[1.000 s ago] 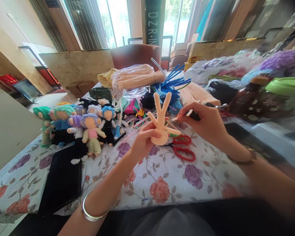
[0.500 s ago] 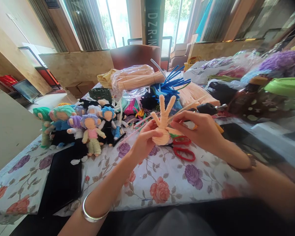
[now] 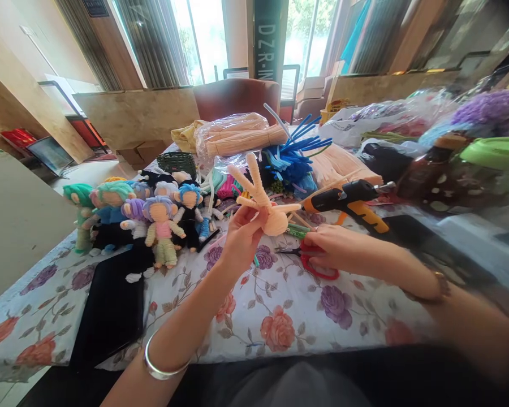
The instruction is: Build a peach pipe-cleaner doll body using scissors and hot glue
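- The left hand is holding the peach fuzzy-stem figure between thumb and fingers, above the bench.
- The figure is tilting, its round end pointing toward the right hand side and its two long prongs rising up and to the left; shorter prongs are sticking out on either side.
- The right hand is reaching low, its fingers curling over and touching the red handles of the scissors; whether they are gripping firmly, the inspector cannot tell.
- The scissors are lying on the flowered cloth, blades pointing left, below the figure.
- A black and orange glue gun is lying just beyond the right hand.
- Finished-looking dolls with coloured hair are crowding the left part of the bench, next to a flat black object.
- Blue stems are fanning out beyond the figure, and a peach bundle, partly in clear wrap, is lying behind them to the left, near a dark green basket.
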`<state>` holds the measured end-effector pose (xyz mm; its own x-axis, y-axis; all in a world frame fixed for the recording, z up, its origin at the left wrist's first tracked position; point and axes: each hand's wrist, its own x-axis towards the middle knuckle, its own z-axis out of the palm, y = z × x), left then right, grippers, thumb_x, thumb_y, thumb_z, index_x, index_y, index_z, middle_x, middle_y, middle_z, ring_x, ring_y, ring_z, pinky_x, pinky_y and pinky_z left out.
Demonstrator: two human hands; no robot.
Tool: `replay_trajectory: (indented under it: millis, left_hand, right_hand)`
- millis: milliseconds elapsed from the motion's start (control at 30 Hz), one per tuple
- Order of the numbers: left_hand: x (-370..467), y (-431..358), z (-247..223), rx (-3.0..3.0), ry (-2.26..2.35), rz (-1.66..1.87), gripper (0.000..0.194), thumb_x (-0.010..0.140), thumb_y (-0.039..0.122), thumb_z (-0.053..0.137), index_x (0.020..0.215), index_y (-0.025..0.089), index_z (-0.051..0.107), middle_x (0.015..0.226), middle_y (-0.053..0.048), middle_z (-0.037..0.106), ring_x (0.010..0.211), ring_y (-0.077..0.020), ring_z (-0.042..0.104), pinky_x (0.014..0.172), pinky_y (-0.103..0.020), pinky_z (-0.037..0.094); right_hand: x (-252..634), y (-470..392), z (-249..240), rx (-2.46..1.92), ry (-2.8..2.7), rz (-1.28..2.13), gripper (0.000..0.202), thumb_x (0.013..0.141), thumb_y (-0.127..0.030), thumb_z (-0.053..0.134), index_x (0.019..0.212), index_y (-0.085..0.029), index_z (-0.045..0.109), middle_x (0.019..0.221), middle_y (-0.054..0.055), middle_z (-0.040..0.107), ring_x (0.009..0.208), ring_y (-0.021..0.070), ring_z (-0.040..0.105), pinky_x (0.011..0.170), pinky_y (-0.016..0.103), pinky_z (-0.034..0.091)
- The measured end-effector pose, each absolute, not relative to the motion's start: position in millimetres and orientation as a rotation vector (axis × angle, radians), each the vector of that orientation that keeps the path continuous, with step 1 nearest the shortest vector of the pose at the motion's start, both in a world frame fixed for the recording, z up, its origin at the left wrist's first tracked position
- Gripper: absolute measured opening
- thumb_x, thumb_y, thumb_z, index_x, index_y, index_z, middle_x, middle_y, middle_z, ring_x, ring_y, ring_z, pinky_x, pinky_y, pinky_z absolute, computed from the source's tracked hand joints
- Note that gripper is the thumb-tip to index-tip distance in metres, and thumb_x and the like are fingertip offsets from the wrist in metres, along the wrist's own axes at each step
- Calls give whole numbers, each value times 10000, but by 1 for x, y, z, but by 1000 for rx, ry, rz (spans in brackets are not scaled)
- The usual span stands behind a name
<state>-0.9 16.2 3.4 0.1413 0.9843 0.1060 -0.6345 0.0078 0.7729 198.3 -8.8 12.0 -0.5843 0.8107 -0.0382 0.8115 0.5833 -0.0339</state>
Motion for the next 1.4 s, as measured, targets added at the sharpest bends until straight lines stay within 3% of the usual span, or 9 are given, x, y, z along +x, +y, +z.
replay_trajectory:
  millis: [133,267,467,600,733,867,1067,1167,1400]
  left_hand:
    - [-2,17,2,808,560,1410,226,569,190,810,737,180,659,859,-11,724,837,-147,646,733,-260,505]
    - [-2,18,2,798,574,1466,276,529,174,825,738,177,645,837,-9,729,848,-155,656,746,-269,513]
    - [0,14,2,816,601,1523,294,495,156,830,716,184,638,720,27,699,747,-123,648,711,-251,506]
    - [-1,14,1,822,669,1587,258,503,131,817,695,179,652,664,46,671,694,-97,621,745,-247,488]
    - [-1,16,1,853,717,1581,181,569,162,789,713,152,679,728,14,691,728,-108,628,807,-258,472]
    - [1,14,2,825,638,1546,176,634,149,728,790,156,646,817,12,685,849,-135,645,889,-300,471]
    - [4,9,2,908,586,1442,241,690,114,676,900,214,615,866,32,678,841,-102,650,784,-219,486]
    - [4,7,2,1003,607,1410,211,702,157,703,898,213,649,889,24,681,827,-86,637,760,-190,481]
    - [-1,6,-1,1162,523,1190,673,504,71,808,1114,279,615,1161,-10,639,1011,-181,609,864,-300,490]
  right_hand:
    - [204,-9,17,1490,2764,-172,79,722,-242,571,663,-194,550,646,26,586,586,157,543,528,268,347]
    - [208,-13,38,1642,2804,-575,157,747,-358,582,689,-213,589,562,-18,576,498,125,507,447,243,327]
    - [197,-22,49,1814,2981,-921,244,762,-453,613,756,-211,592,605,-21,622,507,110,535,461,233,400]
    - [184,-20,35,1768,2835,-1498,323,790,-526,573,759,-205,577,597,-19,590,488,104,511,421,225,375]
    - [168,-19,29,1557,2710,-1955,407,825,-574,510,743,-178,551,694,18,605,582,105,527,480,228,400]
    - [156,-21,30,1795,2597,-2172,407,839,-570,494,855,-170,567,841,50,644,698,120,574,505,219,408]
    - [149,-16,17,1909,2555,-2530,390,779,-536,598,975,-200,566,991,42,660,785,119,610,622,220,469]
    - [148,-12,9,2053,2541,-2570,415,712,-533,669,933,-196,569,907,29,664,750,118,603,605,219,462]
    - [150,-4,5,2271,2540,-2632,460,624,-493,751,898,-212,510,825,-3,653,682,111,596,554,217,441]
